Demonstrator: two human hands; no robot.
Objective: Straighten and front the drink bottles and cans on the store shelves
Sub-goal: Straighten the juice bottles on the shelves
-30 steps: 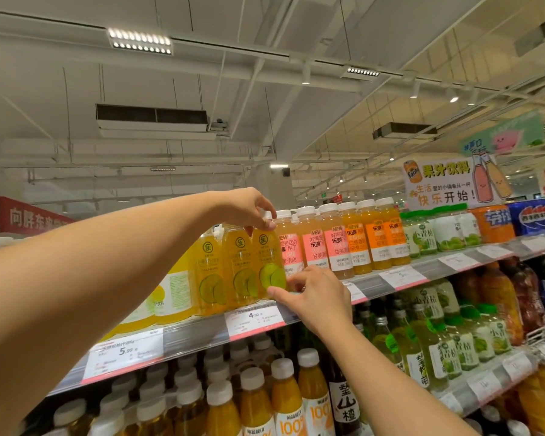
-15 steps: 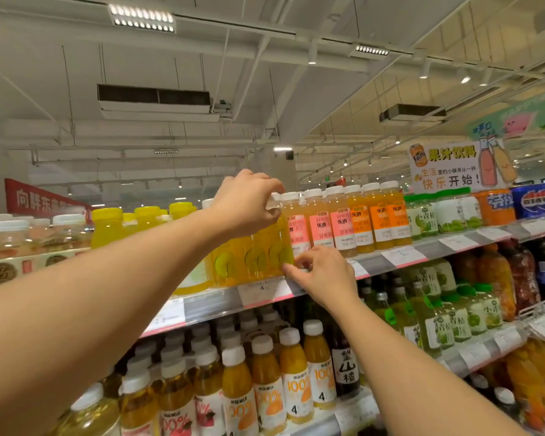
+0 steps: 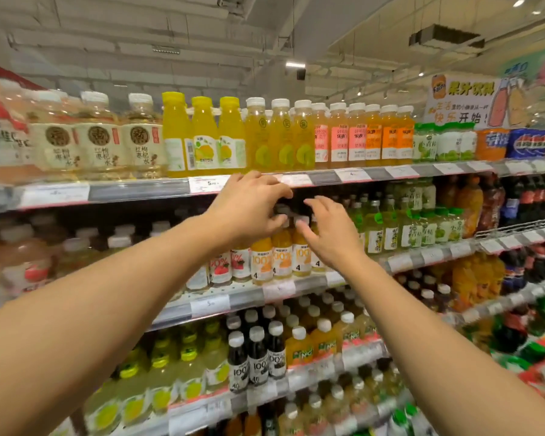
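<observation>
Forearms: two bare forearms enter from the lower left and lower right corners and meet at frame centre; elbows are cut off by the frame edges.
Left hand: the left hand sits just left of centre, fingers curled over the white cap of an orange juice bottle on the second shelf; the cap is largely hidden under the fingers, so whether they actually clasp it I cannot tell.
Right hand: the right hand is just right of centre, fingers spread and slack, fingertips at the cap of the neighbouring bottle; contact is blurred and its palm covers the bottle beside that.
Task bottles: the orange "100%" bottles stand upright in a row at centre, labels forward, on the second shelf.
Lower shelves: dark juice bottles and pale green ones fill the lower centre; motion blur smears their labels.
Top shelf: yellow-capped bottles and white-capped orange ones line the upper centre; price tags on the shelf rail are unreadable.
Far right: a hanging sign in the upper right is partly blurred.
Left edge: pale bottles in the upper left are blurred and cropped.
</observation>
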